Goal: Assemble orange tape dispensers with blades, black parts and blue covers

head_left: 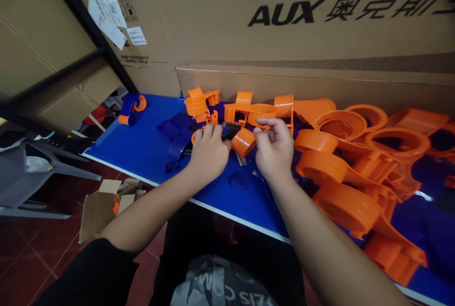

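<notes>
My left hand (pixel 210 150) is closed, knuckles up, over what looks like a tape dispenser, most of it hidden under the fingers. An orange ring (pixel 243 142) shows just beyond my left thumb, and a bit of orange peeks out at the fingers' other side. My right hand (pixel 274 148) is beside that ring, fingers curled, with thumb and forefinger tips close together; anything between them is too small to make out. Dark blue plastic pieces (pixel 179 141) lie left of my left hand. Behind both hands stand orange dispenser frames (pixel 263 112).
A large heap of orange dispenser frames (pixel 348 206) covers the right of the blue table (pixel 117 142). A blue-and-orange dispenser (pixel 131 108) lies at the far left. Big cardboard boxes (pixel 213 35) wall the back. An open carton (pixel 95 213) and a grey stool (pixel 31 163) stand on the floor.
</notes>
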Tool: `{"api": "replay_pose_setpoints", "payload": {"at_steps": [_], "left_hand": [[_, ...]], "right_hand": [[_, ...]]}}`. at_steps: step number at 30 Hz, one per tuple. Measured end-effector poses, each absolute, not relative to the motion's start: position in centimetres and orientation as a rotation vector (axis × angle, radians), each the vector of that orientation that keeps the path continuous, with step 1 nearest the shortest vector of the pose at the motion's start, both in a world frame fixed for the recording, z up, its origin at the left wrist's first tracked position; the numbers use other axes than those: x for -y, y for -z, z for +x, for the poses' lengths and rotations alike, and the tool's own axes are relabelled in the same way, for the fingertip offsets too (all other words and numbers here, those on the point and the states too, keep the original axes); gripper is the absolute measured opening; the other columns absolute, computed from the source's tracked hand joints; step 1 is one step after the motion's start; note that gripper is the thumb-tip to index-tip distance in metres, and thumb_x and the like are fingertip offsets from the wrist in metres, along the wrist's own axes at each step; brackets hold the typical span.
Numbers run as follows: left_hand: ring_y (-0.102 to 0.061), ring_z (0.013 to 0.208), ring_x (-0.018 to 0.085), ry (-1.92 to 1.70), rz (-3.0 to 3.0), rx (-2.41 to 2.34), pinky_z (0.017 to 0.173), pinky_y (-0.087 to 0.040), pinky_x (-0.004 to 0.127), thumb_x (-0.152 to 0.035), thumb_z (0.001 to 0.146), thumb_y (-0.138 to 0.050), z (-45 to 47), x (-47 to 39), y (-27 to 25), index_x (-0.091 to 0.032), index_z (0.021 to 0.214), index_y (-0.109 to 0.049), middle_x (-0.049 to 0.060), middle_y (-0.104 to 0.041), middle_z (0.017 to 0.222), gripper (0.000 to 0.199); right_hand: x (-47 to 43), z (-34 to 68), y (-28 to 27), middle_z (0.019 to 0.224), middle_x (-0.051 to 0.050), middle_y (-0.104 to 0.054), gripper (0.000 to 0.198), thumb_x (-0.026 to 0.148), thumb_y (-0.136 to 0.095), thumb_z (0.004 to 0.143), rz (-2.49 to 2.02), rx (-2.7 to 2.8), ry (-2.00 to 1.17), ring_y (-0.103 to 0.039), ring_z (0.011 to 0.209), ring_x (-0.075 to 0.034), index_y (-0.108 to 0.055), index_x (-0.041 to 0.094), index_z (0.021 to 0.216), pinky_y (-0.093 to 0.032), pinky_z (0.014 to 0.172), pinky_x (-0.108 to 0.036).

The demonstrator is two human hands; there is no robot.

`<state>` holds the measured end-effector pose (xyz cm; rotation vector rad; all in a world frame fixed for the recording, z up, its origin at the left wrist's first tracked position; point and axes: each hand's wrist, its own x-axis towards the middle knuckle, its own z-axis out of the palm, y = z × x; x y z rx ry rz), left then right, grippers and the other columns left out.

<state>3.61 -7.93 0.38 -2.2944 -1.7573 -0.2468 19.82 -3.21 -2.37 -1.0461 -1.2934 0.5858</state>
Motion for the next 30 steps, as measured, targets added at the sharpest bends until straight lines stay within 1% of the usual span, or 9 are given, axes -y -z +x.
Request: {"api": "replay_pose_setpoints", "payload": {"at_steps": [4,8,14,16,18,21,24,27,30], "left_hand": [[-0.051,0.128,0.041,0.155,-2.347,1.792,0.101,-0.042,0.057,-0.023,0.109,-0.044,4.5,5.4,-0.4,-0.015,0.113,-0.084,0.021,-0.063,0.142,0.041],[-0.050,0.131,0.043,0.153,-2.391,1.802,0.104,-0.041,0.060,-0.019,0.105,-0.048,4.8,4.2,-0.3,-0.014,0.112,-0.085,0.022,-0.063,0.141,0.038],[-0.055,0.131,0.041,0.265,-2.398,1.916,0.104,-0.047,0.057,-0.036,0.099,-0.070,3.3,1.9,-2.2,-0.027,0.103,-0.086,0.015,-0.068,0.138,0.019],[-0.060,0.128,0.036,0.424,-2.371,1.969,0.105,-0.049,0.053,-0.041,0.101,-0.071,2.5,1.5,-3.5,-0.027,0.103,-0.084,0.013,-0.072,0.132,0.020],[-0.068,0.116,0.029,0.774,-2.365,1.992,0.102,-0.052,0.044,-0.036,0.104,-0.069,2.2,1.9,-4.6,-0.023,0.102,-0.081,0.010,-0.078,0.117,0.018],[-0.075,0.093,0.021,1.173,-2.396,1.917,0.087,-0.055,0.035,-0.030,0.107,-0.062,3.5,4.0,-5.1,-0.022,0.103,-0.078,0.005,-0.082,0.102,0.018],[-0.075,0.095,0.025,1.089,-2.323,1.877,0.089,-0.054,0.039,-0.029,0.107,-0.060,6.1,6.3,-4.3,-0.022,0.104,-0.079,0.007,-0.082,0.097,0.021],[-0.073,0.098,0.029,0.939,-2.228,1.875,0.092,-0.052,0.045,-0.033,0.110,-0.056,7.8,7.3,-3.7,-0.022,0.103,-0.080,0.009,-0.081,0.096,0.027],[-0.070,0.108,0.032,0.844,-2.259,1.761,0.095,-0.053,0.048,-0.035,0.107,-0.060,6.5,8.3,-4.1,-0.026,0.116,-0.079,0.010,-0.081,0.112,0.024]], "right_hand": [[3.1,19.9,2.3,0.100,-0.003,-0.067,0.012,0.029,-0.067,0.091,-1.043,1.293,-0.586,-0.053,0.069,-0.015,-0.069,0.024,0.102,-0.051,0.070,-0.034],[3.2,19.8,2.4,0.099,-0.002,-0.067,0.012,0.030,-0.067,0.092,-1.040,1.304,-0.584,-0.052,0.068,-0.015,-0.068,0.025,0.103,-0.051,0.070,-0.034],[3.2,19.7,2.3,0.100,-0.003,-0.068,0.014,0.033,-0.068,0.092,-1.039,1.294,-0.597,-0.052,0.067,-0.015,-0.069,0.024,0.102,-0.050,0.068,-0.034],[3.2,19.7,2.2,0.100,-0.003,-0.069,0.016,0.036,-0.070,0.092,-1.032,1.276,-0.617,-0.052,0.066,-0.014,-0.069,0.024,0.102,-0.050,0.067,-0.033],[3.4,19.7,2.0,0.098,-0.003,-0.070,0.022,0.043,-0.073,0.093,-1.013,1.249,-0.668,-0.052,0.065,-0.014,-0.070,0.024,0.104,-0.049,0.063,-0.032],[3.9,19.7,1.7,0.086,0.000,-0.069,0.036,0.058,-0.071,0.096,-0.950,1.230,-0.875,-0.051,0.057,-0.014,-0.073,0.025,0.109,-0.043,0.052,-0.030],[4.1,19.5,1.4,0.068,0.003,-0.063,0.044,0.069,-0.071,0.095,-0.875,1.244,-1.091,-0.052,0.050,-0.014,-0.075,0.026,0.102,-0.040,0.046,-0.029],[4.0,19.2,1.3,0.059,0.006,-0.060,0.045,0.070,-0.080,0.087,-0.808,1.136,-1.243,-0.050,0.043,-0.012,-0.070,0.027,0.090,-0.039,0.041,-0.027],[4.1,19.0,0.8,0.056,0.009,-0.060,0.052,0.071,-0.088,0.078,-0.776,0.991,-1.333,-0.046,0.037,-0.010,-0.060,0.027,0.082,-0.035,0.034,-0.023]]}}
